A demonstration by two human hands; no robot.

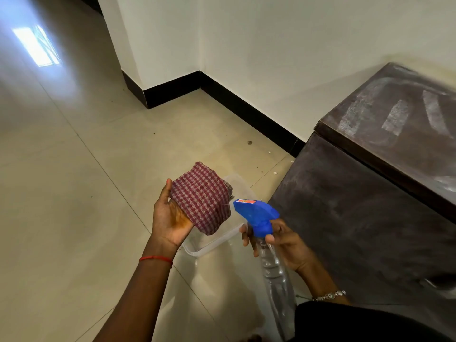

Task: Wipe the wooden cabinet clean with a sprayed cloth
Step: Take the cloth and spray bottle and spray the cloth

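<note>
The cloth [201, 197] is a folded square of red-and-white check, sitting in my left hand [170, 218] out over the floor, just left of the cabinet. It looks light, soft and limp; the lower corner droops past my palm. I judge it will sag wherever it is unsupported, so the best hold is a broad one, with fingers spread behind the fold and the thumb pinning an edge. That is roughly the hold I have: palm up, thumb at the left edge, fingers hidden behind the fabric.

My right hand [283, 243] wraps round the neck of the spray bottle [256, 214], fingers curled under its blue head, the nozzle almost touching the cloth's right edge. The clear body looks thin and light, likely slick if wet, so I keep my grip at the neck.

Below both hands a clear plastic container [214, 240] stands on the tiled floor [74, 169].

To the right stands the wooden cabinet [357, 218], dark, its top streaked with pale dust. It looks rigid and heavy, so firm pressure with the damp cloth should be safe.
</note>
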